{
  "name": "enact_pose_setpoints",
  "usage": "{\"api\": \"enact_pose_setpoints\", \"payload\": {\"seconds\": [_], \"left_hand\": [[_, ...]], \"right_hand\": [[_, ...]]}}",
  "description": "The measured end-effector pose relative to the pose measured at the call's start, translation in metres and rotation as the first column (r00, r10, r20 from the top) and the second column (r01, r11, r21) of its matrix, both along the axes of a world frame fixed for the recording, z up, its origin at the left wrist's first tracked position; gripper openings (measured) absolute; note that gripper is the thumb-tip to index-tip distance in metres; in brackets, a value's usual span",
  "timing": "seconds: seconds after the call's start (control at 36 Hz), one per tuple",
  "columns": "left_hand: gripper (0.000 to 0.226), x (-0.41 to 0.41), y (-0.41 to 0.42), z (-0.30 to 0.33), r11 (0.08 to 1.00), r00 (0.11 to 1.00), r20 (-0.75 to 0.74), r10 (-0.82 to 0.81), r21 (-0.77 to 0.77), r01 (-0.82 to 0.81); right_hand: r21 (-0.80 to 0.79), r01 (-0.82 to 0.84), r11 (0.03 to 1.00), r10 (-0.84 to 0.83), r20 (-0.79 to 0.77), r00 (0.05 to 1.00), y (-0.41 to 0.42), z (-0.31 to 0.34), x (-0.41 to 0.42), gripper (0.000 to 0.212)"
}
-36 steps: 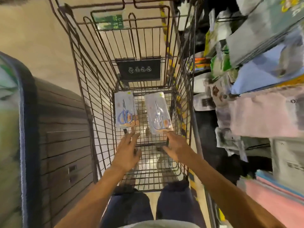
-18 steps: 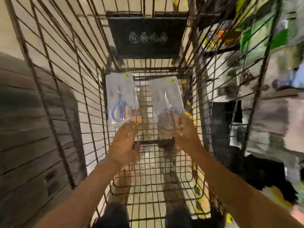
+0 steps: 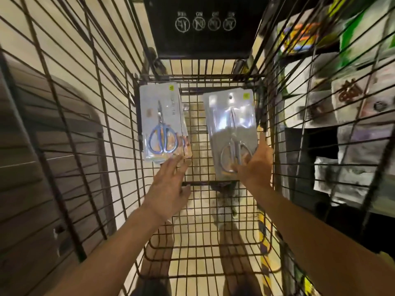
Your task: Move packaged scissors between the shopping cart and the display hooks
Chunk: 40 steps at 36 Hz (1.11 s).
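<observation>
Two stacks of packaged scissors lie at the far end of the wire shopping cart (image 3: 119, 129). The left stack of packaged scissors (image 3: 161, 122) shows blue handles through clear plastic. My left hand (image 3: 168, 184) reaches toward its near edge with fingers straight, the fingertips touching the package's lower edge. The right stack of packaged scissors (image 3: 232, 129) is tilted up off the cart floor. My right hand (image 3: 255, 165) grips its lower right corner, thumb along the right edge and fingers over the front.
A black placard (image 3: 203, 26) with round warning icons hangs on the cart's far panel. Store shelves with packaged goods (image 3: 350, 103) stand to the right beyond the cart wall. A dark slatted fixture (image 3: 42, 167) stands to the left. My legs show below the cart floor.
The view has closed in on the cart's far end. My right hand has taken hold of the right stack and raised it. My left hand has stayed at the left stack's edge.
</observation>
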<state>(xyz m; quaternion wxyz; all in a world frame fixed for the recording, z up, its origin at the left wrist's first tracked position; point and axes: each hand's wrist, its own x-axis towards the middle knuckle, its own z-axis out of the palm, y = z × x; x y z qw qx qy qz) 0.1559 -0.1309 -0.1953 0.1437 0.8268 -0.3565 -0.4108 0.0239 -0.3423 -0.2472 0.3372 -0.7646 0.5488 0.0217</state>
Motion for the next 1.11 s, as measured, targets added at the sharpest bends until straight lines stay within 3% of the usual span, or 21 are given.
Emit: {"api": "enact_pose_setpoints", "payload": {"seconds": [0.06, 0.17, 0.31, 0.39, 0.47, 0.56, 0.72, 0.86, 1.0, 1.11], "left_hand": [[0.069, 0.0, -0.002, 0.003, 1.0, 1.0, -0.017, 0.005, 0.024, -0.004], [0.07, -0.001, -0.007, 0.011, 0.998, 0.997, -0.066, 0.039, 0.047, -0.036], [0.07, -0.002, -0.013, 0.019, 0.992, 0.981, -0.155, 0.118, 0.069, -0.108], [0.069, -0.002, -0.018, 0.019, 0.979, 0.947, -0.249, 0.201, 0.082, -0.187], [0.069, -0.005, -0.024, 0.025, 0.95, 0.887, -0.344, 0.31, 0.083, -0.3], [0.068, -0.009, -0.03, 0.035, 0.882, 0.765, -0.464, 0.445, 0.078, -0.466], [0.08, -0.011, -0.038, 0.056, 0.708, 0.537, -0.618, 0.575, 0.046, -0.705], [0.081, -0.003, -0.038, 0.06, 0.633, 0.494, -0.602, 0.627, 0.025, -0.774], [0.077, 0.003, -0.038, 0.058, 0.571, 0.458, -0.604, 0.652, -0.006, -0.821], [0.076, 0.01, -0.041, 0.064, 0.513, 0.45, -0.555, 0.699, -0.049, -0.857]], "right_hand": [[0.108, 0.033, 0.994, -0.036, 0.025, 0.999, 0.002, 0.008, -0.001, 0.12], [0.452, 0.131, 0.882, -0.224, 0.158, 0.962, 0.007, 0.026, -0.007, 0.09], [0.512, 0.097, 0.853, -0.259, 0.254, 0.932, 0.016, 0.039, -0.014, 0.066], [0.565, 0.126, 0.815, -0.305, 0.234, 0.923, 0.023, 0.049, -0.022, 0.066], [0.683, 0.164, 0.712, -0.431, 0.24, 0.87, 0.031, 0.068, -0.031, 0.071], [0.789, 0.133, 0.6, -0.5, 0.241, 0.832, 0.038, 0.092, -0.036, 0.07], [0.829, 0.026, 0.558, -0.418, 0.254, 0.872, 0.046, 0.11, -0.029, 0.058], [0.844, 0.063, 0.532, -0.415, 0.196, 0.889, 0.049, 0.101, -0.02, 0.07], [0.763, 0.076, 0.642, -0.337, 0.191, 0.922, 0.04, 0.078, -0.015, 0.059], [0.686, 0.149, 0.712, -0.385, 0.205, 0.9, 0.021, 0.061, 0.004, 0.056]]}}
